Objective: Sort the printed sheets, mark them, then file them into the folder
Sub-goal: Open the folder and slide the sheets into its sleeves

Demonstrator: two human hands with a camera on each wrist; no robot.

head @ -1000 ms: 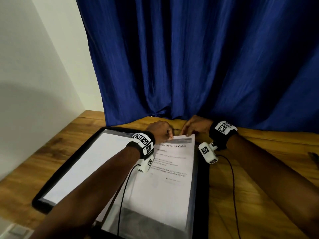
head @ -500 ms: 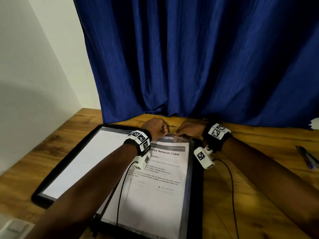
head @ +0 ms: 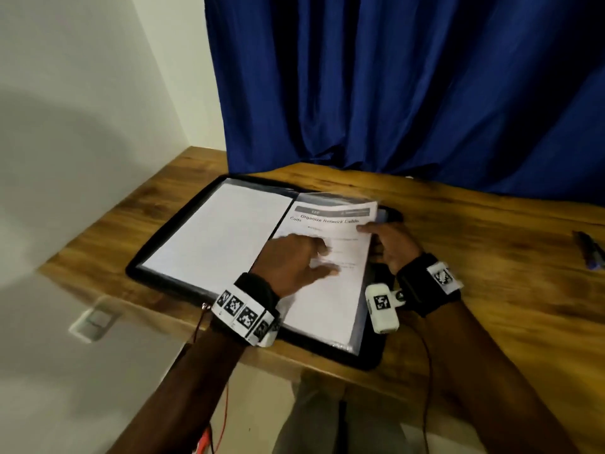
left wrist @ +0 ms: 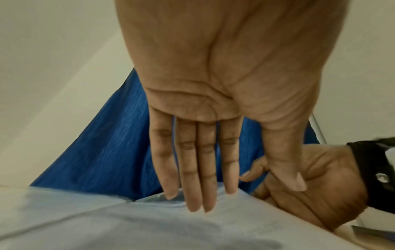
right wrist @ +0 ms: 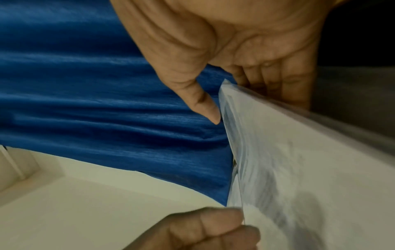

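A: Where is the printed sheet (head: 327,257)?

B: In the open black folder (head: 183,239), on the right side, inside a clear sleeve (head: 355,342). Its heading reads "Organize Network Cable Coils". A blank white sheet (head: 216,234) fills the left side. The folder lies on a wooden table (head: 491,263).

A: What is the left hand (head: 291,262) doing?

B: It lies over the middle of the printed sheet, palm down. The left wrist view shows the 4 fingers (left wrist: 192,169) straight and held together, thumb out to the side. Their tips reach the page; whether they press it I cannot tell. They hold nothing.

A: And the right hand (head: 391,245)?

B: It grips the right edge of that page, near the top corner. The thumb (head: 363,228) sits on top of the paper, and in the right wrist view the other fingers (right wrist: 284,84) curl under the edge, so the page is clamped between them. That edge is lifted off the folder beneath the fingers.

A: How close are the 2 hands?

B: Near each other, the left thumb tip just beside the right palm in the left wrist view. Touching or not, I cannot tell.

A: Anything beyond the fingers?

B: A blue curtain (head: 393,93) hangs behind the table. Well to the right of the right hand, a blue pen (head: 589,253) lies on the wood. Both wrists wear black bands with printed markers.
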